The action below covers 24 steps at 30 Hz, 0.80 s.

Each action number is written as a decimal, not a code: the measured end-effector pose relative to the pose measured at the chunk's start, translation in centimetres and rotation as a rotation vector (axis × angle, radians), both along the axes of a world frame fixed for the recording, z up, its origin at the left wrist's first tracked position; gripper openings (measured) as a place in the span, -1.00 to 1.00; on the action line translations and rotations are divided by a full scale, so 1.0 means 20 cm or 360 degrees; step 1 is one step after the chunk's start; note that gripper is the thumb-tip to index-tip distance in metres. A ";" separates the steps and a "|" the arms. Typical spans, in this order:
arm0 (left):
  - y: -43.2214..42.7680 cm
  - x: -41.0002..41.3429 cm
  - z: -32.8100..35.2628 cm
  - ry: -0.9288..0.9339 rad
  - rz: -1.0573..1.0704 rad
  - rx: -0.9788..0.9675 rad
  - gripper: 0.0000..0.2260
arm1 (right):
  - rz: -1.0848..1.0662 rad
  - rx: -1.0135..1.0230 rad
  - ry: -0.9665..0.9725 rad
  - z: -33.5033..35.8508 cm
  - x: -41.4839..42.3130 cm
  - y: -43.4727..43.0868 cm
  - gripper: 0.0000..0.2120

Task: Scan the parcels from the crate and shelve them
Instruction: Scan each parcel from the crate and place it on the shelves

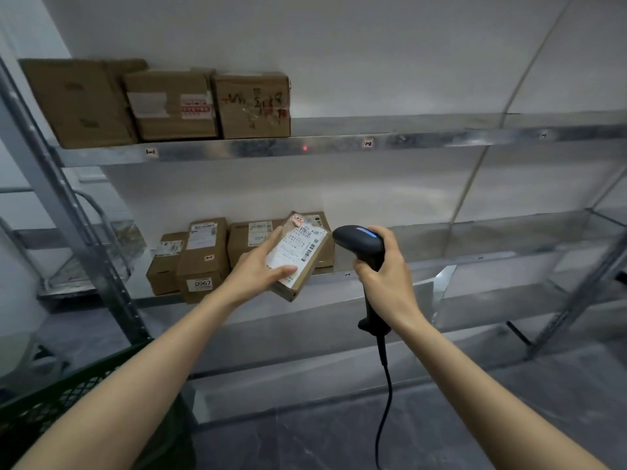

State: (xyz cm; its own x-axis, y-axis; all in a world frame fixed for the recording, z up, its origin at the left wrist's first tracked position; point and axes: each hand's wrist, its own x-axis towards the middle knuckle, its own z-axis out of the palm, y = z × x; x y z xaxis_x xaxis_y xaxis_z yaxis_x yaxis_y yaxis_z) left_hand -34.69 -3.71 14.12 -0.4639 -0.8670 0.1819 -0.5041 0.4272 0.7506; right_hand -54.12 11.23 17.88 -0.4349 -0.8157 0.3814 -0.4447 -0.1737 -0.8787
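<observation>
My left hand grips the small parcel, thumb across its white label, held tilted before the middle shelf. My right hand wraps round the black scanner just beside it. To the right of the shelved boxes, both shelves offer open room. I read "0967" on one box; the parcel's own print is too fine to read. A red dot sits on the upper shelf's lip. The green crate is cut off at lower left.
</observation>
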 end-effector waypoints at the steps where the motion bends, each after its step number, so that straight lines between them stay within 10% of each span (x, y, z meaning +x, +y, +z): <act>1: -0.01 -0.02 0.02 -0.0019 -0.0024 0.0003 -0.23 | 0.0005 0.0010 0.0006 0.00 -0.02 0.00 -0.51; 24: -0.19 -0.30 0.37 -0.0797 -0.0036 -0.0473 -0.20 | 0.0358 0.0018 0.0199 0.02 -0.40 -0.02 -0.49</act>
State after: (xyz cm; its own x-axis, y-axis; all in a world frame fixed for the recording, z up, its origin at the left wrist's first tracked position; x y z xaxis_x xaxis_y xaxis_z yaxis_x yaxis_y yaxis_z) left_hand -40.78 -7.46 21.61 -0.5740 -0.8011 0.1697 -0.7550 0.5979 0.2691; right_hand -62.02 10.80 18.30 -0.1923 -0.8911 0.4111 -0.5011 -0.2711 -0.8218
